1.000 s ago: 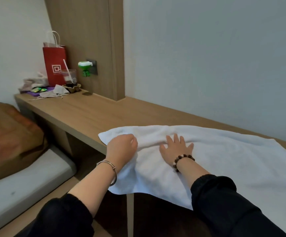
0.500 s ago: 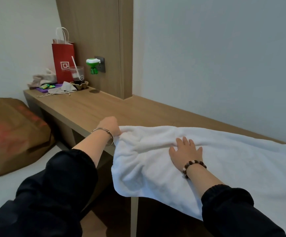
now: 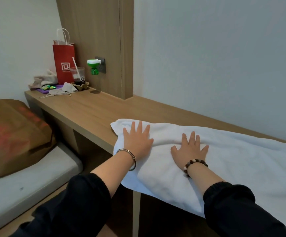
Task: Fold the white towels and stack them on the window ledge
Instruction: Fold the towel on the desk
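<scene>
A white towel [image 3: 232,161] lies spread over the long wooden ledge [image 3: 94,113], its near edge hanging over the front. My left hand [image 3: 137,139] rests flat, fingers apart, on the towel's left end by the corner. My right hand [image 3: 189,147] presses flat on the towel a little to the right, just below a raised fold that runs across the cloth. Neither hand grips anything. The towel's right end runs out of view.
At the ledge's far left stand a red paper bag [image 3: 63,61], a plastic cup with a straw [image 3: 78,76] and crumpled cloths [image 3: 44,79]. A green plug-in device [image 3: 93,65] sits in a wall socket. A brown bag [image 3: 14,134] lies on a mattress [image 3: 27,185] at the left.
My left hand let go of the towel's left corner, which it had pulled up and leftward, and now lies flat on it. The right hand stayed pressed on the towel.
</scene>
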Available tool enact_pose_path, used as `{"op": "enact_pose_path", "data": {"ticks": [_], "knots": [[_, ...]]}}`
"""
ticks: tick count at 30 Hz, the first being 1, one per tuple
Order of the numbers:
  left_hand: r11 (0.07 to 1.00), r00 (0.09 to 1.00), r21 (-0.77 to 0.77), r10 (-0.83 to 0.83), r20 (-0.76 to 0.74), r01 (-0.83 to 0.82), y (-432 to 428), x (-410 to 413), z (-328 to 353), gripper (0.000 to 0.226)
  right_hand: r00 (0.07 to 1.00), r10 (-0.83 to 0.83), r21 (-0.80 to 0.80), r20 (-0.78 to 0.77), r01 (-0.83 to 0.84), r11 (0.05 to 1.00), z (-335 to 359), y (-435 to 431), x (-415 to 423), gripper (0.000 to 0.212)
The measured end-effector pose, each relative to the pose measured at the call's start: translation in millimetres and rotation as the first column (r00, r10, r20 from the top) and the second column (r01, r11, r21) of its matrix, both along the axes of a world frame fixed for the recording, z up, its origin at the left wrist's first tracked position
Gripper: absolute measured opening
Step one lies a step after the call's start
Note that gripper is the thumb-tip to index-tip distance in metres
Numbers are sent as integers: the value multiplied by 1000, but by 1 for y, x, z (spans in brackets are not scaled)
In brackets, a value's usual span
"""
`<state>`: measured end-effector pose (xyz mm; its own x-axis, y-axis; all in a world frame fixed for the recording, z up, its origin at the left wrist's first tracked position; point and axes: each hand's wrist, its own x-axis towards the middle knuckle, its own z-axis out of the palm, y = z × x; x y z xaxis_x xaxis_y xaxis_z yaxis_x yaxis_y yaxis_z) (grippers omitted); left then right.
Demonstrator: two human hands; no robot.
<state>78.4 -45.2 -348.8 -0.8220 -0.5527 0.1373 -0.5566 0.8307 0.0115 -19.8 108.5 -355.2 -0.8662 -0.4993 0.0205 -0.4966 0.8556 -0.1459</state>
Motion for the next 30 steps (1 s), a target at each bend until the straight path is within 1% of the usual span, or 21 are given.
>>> {"op": "enact_pose_path", "data": {"ticks": [2, 4, 6, 10, 12, 14, 16, 18, 21, 26, 30], "knots": [[999, 999, 26, -48, 23, 47, 13, 3, -8, 60, 999, -13, 20, 40, 12, 1000, 1, 1, 3, 67], [998, 998, 33, -56, -10, 56, 15, 3, -13, 58, 999, 17, 61, 41, -20, 998, 4, 6, 3, 62], [998, 998, 22, -59, -25, 59, 13, 3, -16, 56, 998, 64, 102, -5, -64, 993, 12, 14, 0, 54], [995, 995, 26, -96, 5, 96, 14, 4, -14, 56, 985, 136, 223, -109, -109, 969, 30, 22, -17, 42], [993, 993, 16, -113, -10, 114, 15, 4, -13, 56, 981, 173, 166, -92, -157, 974, 29, 17, -25, 39], [992, 992, 13, -128, -21, 128, 15, 5, -14, 56, 976, 214, 80, -26, -212, 974, 24, 11, -34, 43], [994, 994, 26, -105, -33, 105, 15, 4, -16, 57, 973, 212, 108, 85, -221, 969, 19, 6, -48, 49], [998, 999, 61, -29, -45, 32, 14, 2, -17, 59, 976, 150, 146, 159, -173, 974, 15, 4, -64, 56], [996, 999, 88, 25, -43, -21, 13, -2, -19, 62, 987, 90, 163, 136, -112, 980, 11, -5, -81, 60], [995, 999, 101, 6, 33, -10, 8, -8, -17, 63, 989, 58, 174, 133, -80, 981, 14, -17, -89, 61], [995, 993, 95, -27, 117, 16, -1, -18, -11, 64, 995, 25, 164, 100, -41, 986, 13, -18, -74, 63]]}}
